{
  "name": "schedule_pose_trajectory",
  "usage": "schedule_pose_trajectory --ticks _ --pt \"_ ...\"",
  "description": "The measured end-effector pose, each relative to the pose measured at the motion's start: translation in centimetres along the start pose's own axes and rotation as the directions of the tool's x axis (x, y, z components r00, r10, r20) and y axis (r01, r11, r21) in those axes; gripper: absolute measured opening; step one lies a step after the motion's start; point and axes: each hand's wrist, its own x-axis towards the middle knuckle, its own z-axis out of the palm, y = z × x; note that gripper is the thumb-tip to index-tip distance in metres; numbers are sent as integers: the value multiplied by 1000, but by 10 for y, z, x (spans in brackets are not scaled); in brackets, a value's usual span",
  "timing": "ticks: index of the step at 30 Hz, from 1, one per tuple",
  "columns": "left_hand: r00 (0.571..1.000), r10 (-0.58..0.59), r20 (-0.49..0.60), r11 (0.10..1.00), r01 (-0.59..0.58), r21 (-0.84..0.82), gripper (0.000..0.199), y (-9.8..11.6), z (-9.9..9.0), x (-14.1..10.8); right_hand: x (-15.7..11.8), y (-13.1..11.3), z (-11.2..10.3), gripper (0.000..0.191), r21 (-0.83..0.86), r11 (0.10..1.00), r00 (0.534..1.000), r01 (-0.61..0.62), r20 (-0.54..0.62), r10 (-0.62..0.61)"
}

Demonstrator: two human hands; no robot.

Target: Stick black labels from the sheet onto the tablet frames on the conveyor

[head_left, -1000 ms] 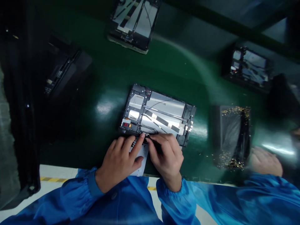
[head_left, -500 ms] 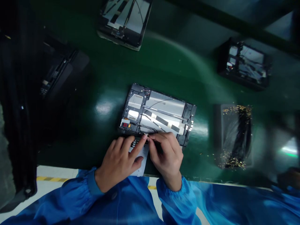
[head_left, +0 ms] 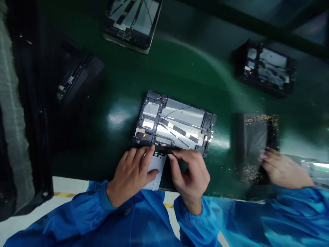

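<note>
An opened tablet housing [head_left: 174,125] lies flat on the bench, showing a black frame, silver panels, black tape strips and thin cables. My left hand [head_left: 131,171] sits at its near edge, fingers closed over a pale grey flat panel [head_left: 155,168] that is tucked against the housing. My right hand [head_left: 190,173] hovers just right of that panel, its curled fingertips close to the housing's near edge. Whether those fingers hold anything small is hidden. A co-worker's hand [head_left: 282,168] in a blue sleeve reaches over a black tray at the right.
Several other opened tablet housings lie on the green bench [head_left: 108,85], at the top [head_left: 132,22], right [head_left: 266,68] and left [head_left: 77,75]. The black tray [head_left: 254,144] has gold-coloured small parts along its edges and spilled beside it. Yellow-striped floor shows below the bench edge.
My right hand has lifted off the housing edge and shifted right, uncovering more of the grey panel. The co-worker's hand has moved onto the black tray. The view has shifted slightly.
</note>
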Motion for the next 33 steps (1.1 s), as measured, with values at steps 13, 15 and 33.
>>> schedule_pose_trajectory --ticks 13,15,33 --pt "996 48 -70 999 -49 -11 50 -3 4 -2 -16 -9 27 21 -52 993 962 110 257 -93" --pt "997 40 -70 999 -39 13 50 -2 5 -3 -15 -11 29 22 -142 979 962 143 251 -104" --pt "996 77 -37 995 -75 63 54 19 9 -18 -33 8 -2 25 35 999 994 15 104 -18"
